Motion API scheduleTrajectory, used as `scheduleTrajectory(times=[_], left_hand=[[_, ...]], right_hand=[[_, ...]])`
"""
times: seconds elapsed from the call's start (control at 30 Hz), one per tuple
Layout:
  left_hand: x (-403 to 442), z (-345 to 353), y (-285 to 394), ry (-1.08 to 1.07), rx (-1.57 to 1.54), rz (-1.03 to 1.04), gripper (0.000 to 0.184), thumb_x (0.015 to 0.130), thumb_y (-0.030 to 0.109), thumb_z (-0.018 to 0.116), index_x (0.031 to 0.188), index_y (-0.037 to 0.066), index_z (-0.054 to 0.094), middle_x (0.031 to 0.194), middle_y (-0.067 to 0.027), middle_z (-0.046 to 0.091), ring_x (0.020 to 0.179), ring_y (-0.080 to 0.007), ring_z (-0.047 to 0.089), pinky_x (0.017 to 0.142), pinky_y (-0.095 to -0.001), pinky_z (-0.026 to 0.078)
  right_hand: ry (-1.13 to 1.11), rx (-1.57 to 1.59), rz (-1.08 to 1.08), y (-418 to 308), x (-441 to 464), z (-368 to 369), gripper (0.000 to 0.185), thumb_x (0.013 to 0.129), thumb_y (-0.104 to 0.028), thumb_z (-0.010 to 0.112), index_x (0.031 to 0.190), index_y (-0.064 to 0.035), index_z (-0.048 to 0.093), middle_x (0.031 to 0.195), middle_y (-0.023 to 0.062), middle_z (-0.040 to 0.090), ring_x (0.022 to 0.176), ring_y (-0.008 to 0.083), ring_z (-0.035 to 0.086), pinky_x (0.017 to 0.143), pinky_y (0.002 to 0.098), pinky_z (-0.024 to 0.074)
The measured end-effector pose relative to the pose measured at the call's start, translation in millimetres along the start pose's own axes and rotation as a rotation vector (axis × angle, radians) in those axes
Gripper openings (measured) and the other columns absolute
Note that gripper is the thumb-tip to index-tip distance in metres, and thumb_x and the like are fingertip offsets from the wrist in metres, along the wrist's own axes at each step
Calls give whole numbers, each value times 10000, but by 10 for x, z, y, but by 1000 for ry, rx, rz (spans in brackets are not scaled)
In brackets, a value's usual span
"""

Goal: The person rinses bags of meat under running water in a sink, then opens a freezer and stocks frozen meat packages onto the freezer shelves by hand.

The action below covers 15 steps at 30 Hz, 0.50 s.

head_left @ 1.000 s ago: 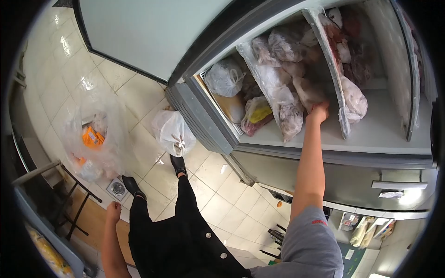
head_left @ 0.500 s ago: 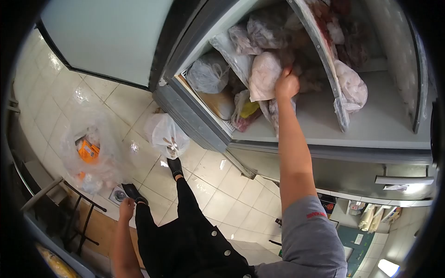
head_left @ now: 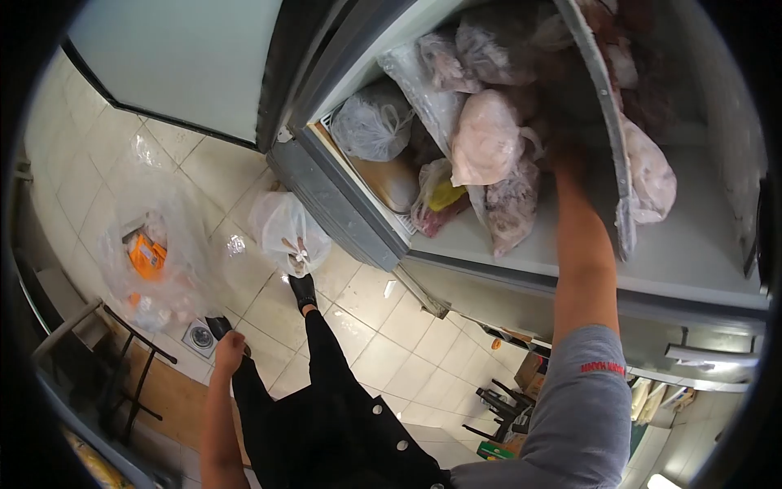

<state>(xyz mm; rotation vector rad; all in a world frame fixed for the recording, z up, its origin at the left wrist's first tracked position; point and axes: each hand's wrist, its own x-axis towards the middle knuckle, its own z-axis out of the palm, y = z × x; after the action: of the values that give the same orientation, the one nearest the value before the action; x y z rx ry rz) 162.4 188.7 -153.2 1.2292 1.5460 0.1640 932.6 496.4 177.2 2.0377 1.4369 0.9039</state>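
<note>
My right hand reaches into the open freezer between two frosty shelves; it is dark and blurred there, and its fingers cannot be made out. Left of it a pale pink bagged bundle lies on top of other frozen bags, with a greyish bag just below. A bag with something yellow and a clear knotted bag sit farther left in the freezer. My left hand hangs closed over the floor near my shoe, with nothing visible in it.
On the tiled floor stand a large clear bag with orange packets and a tied white bag. The freezer door stands open at the upper left. A metal-legged stand is at the lower left, beside a floor drain.
My right hand has let go of the pale pink bundle, which now rests on the other bags, and has moved right, deeper into the shelf space. My left hand remains low.
</note>
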Motion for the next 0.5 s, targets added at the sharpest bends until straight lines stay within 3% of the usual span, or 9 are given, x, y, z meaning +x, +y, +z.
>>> scheduleTrajectory(times=[0.07,0.17,0.27,0.4,0.5], left_hand=[[-55,-37,-333,-11,92,-28,149,795,148,565,818,4,597,723,-173,620,673,-310,613,625,-372,477],[-175,12,-843,-60,155,-274,140,777,121,562,803,-13,593,754,-178,626,719,-320,613,639,-388,476],[-273,17,-947,-102,220,-322,132,771,114,563,803,-10,597,768,-181,629,736,-326,613,642,-389,477],[-193,210,-951,-82,30,-249,116,782,103,559,821,-1,595,735,-164,623,707,-295,617,621,-361,476],[-65,189,-391,-117,31,-198,106,800,100,549,829,6,590,709,-145,617,673,-273,616,599,-344,471]], right_hand=[[-46,-13,-38,103,-9,146,366,887,-265,370,981,-6,610,1017,208,593,933,334,571,825,441,435],[-95,-20,-102,243,34,244,354,880,-254,379,977,-6,612,1019,206,593,935,333,570,829,438,434],[-139,-8,-168,360,61,254,342,872,-242,387,973,-6,614,1020,205,594,936,332,569,833,435,432],[-199,30,-249,452,108,167,326,863,-226,399,967,-7,616,1022,202,595,937,331,568,839,432,430],[-232,45,-290,496,122,86,315,855,-215,408,963,-7,618,1023,200,595,939,330,567,843,429,428]])
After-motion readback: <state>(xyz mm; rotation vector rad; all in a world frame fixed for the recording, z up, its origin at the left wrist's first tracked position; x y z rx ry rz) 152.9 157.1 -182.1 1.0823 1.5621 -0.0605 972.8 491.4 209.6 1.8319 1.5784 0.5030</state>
